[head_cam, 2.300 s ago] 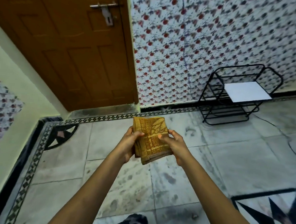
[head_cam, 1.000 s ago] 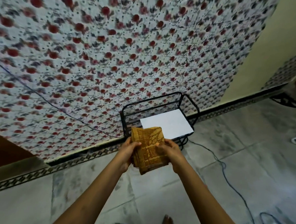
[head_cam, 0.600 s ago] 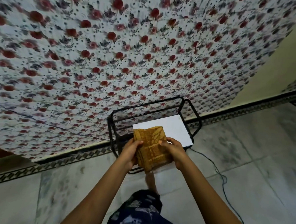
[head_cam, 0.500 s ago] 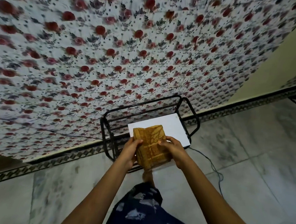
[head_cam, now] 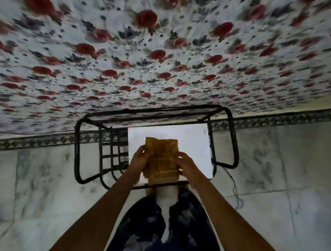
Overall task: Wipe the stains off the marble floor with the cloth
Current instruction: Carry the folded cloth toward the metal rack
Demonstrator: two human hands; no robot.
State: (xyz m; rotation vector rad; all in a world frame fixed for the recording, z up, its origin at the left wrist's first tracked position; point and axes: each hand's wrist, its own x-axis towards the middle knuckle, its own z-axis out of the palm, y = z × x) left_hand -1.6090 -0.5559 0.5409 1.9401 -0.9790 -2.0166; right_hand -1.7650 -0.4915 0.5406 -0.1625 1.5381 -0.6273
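Both hands held a folded yellow cloth (head_cam: 161,159) up in front of the person, above the floor and not touching it. The left hand (head_cam: 139,159) gripped the cloth's left edge with its fingers curled round behind and the thumb on the front. The right hand (head_cam: 185,163) gripped the right edge in the same way. The cloth stood roughly upright between them, its woven pattern facing the camera.

Just beyond the cloth, a black metal rack (head_cam: 79,144) stood on the marble floor (head_cam: 42,186) against the far wall. A white board (head_cam: 190,140) lay on the right part of the rack's top, and the cloth hid its near middle. To the left of the board the rack's open wire grid (head_cam: 111,151) showed.

The wall (head_cam: 165,48) behind the rack was covered in white tiles with red flowers, blurred. A dark patterned border strip (head_cam: 276,121) ran along its foot. A thin dark cable (head_cam: 236,190) trailed over the floor from the rack's right side towards the near right.

Grey smudges marked the floor tiles to the left and right of the rack. Below the arms, the person's dark patterned trousers (head_cam: 145,230) covered part of the near floor, close against the rack's near rail.
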